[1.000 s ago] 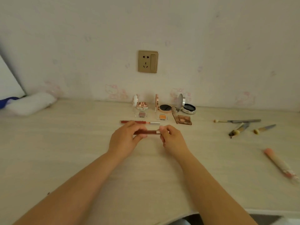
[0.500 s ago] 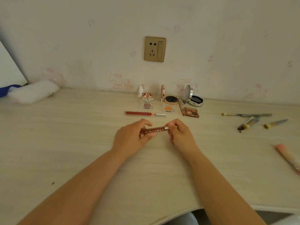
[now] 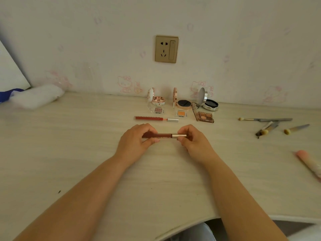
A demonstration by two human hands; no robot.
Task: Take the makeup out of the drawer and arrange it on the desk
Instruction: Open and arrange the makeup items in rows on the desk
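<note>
A dark brown lip gloss tube (image 3: pixel 164 135) with a silver cap lies level between my hands at the middle of the desk (image 3: pixel 69 153). My left hand (image 3: pixel 137 140) pinches its brown end and my right hand (image 3: pixel 190 139) pinches the silver cap. Just behind, a red lip gloss tube (image 3: pixel 156 118) lies flat. Farther back stand three open compacts (image 3: pixel 158 100) (image 3: pixel 182 103) (image 3: pixel 209 102), two small eyeshadow pots (image 3: pixel 159 110) (image 3: pixel 181 113) and a brown eyeshadow palette (image 3: pixel 205 117). The drawer is out of view.
Several makeup brushes (image 3: pixel 271 126) lie scattered at the right, and a pink brush (image 3: pixel 308 162) lies near the right edge. A white cloth bundle (image 3: pixel 36 98) sits at the back left against the wall. A gold wall socket (image 3: pixel 166 49) is above the compacts.
The tube has tilted back to level in both hands and sits a little nearer to me on the desk. My grip on both ends stays the same.
</note>
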